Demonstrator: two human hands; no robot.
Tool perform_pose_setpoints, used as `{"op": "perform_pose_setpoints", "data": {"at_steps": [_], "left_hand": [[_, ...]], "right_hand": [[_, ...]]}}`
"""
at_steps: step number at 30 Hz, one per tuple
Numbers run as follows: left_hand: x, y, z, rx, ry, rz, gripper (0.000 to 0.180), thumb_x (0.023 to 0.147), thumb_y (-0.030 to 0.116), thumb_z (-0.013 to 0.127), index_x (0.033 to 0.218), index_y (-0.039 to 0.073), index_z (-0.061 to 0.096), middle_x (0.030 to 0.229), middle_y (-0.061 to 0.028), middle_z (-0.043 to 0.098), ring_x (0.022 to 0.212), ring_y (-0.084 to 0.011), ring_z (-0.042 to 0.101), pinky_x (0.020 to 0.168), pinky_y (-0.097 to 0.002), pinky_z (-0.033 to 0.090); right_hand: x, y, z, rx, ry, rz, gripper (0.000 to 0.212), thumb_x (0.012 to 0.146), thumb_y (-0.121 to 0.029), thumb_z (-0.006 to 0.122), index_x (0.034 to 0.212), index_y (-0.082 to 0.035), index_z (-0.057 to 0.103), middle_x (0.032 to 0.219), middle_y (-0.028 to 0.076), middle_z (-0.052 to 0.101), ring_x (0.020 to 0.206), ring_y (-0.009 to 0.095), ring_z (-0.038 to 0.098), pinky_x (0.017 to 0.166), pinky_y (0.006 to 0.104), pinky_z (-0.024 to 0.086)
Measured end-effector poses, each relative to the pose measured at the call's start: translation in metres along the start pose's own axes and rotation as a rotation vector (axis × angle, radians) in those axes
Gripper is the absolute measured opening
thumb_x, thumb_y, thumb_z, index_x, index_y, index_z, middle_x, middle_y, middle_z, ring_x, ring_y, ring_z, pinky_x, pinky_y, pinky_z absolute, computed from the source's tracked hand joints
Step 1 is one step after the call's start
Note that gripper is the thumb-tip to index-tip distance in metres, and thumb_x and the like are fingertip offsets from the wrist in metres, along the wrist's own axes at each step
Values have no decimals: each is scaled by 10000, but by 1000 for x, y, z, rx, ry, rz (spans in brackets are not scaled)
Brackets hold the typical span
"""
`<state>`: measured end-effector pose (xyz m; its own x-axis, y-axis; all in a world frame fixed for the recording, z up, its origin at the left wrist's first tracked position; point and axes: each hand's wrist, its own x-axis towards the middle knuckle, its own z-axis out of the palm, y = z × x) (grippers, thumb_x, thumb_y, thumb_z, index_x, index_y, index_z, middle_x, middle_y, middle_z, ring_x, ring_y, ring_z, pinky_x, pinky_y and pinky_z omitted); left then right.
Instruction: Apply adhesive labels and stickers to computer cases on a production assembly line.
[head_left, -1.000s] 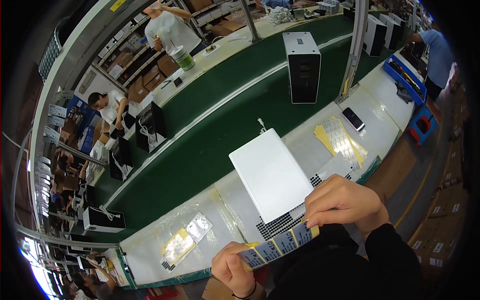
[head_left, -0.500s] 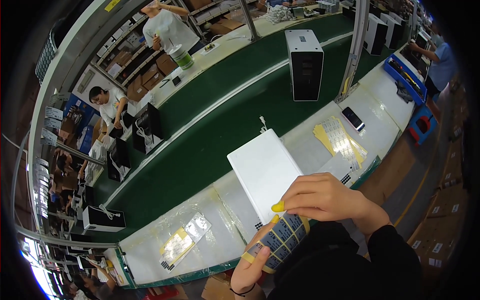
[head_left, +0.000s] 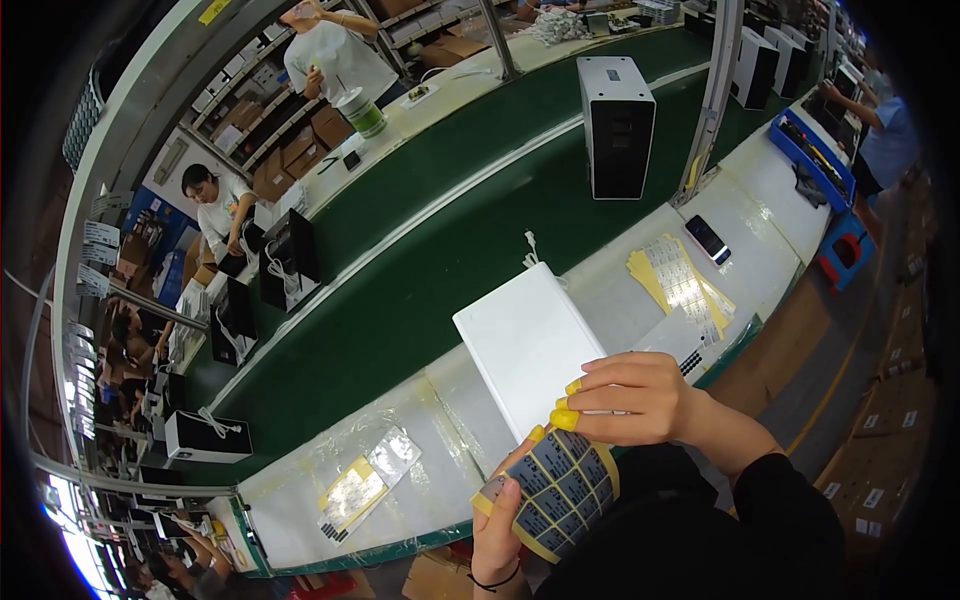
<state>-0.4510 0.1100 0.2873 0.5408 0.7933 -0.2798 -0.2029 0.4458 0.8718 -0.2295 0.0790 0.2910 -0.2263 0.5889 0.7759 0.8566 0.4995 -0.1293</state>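
Observation:
My left hand grips a yellow-backed sheet of dark grey-blue labels, its thumb lying over the near left edge. At the top edge of that sheet is my right hand, fingers closed together and capped with yellow finger covers. Anything between those fingertips is too small to make out. Just beyond both hands lies a white box-shaped unit with its broad face up. A white cable with a plug shows at its far end.
To the right on the bench are label sheets, a phone and a blue tool tray. More label sheets lie at the left. A black-and-white unit stands on the green belt; people work across it.
The right hand has shifted slightly along the sheet's top edge, and its fingers lie flatter. The label sheet has tilted to show more of its face. The standing unit sits slightly farther right.

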Motion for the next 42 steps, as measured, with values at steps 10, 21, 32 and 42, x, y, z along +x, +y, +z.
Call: {"op": "perform_pose_setpoints", "data": {"at_steps": [10,21,32,42], "left_hand": [[20,-13,-7,-54,70,1,513,935,243,463,1311,-107,448,1173,-191,590,1013,-229,595,901,-316,459],[48,-17,-24,663,-540,433,357,916,114,511,1239,-33,548,1175,-153,623,1140,-302,570,1048,-407,365],[67,-22,10,831,-709,446,315,855,39,514,1153,-2,609,1128,-157,636,1101,-307,586,1098,-483,301],[73,-24,11,840,-733,448,313,842,48,510,1130,-13,615,1106,-156,643,1070,-302,600,1077,-467,328]], "right_hand": [[-3,5,11,235,-37,137,143,689,-125,761,774,-104,648,977,49,663,932,235,627,856,383,538],[6,61,-4,516,-67,467,110,832,-3,628,917,-32,565,953,99,613,944,261,563,952,421,411],[-3,73,49,576,-241,613,251,862,-117,640,1075,-35,537,896,80,577,931,261,518,900,385,385],[-6,81,55,519,-285,490,323,867,-119,609,1174,-50,538,948,77,567,997,280,474,954,405,342]]}}
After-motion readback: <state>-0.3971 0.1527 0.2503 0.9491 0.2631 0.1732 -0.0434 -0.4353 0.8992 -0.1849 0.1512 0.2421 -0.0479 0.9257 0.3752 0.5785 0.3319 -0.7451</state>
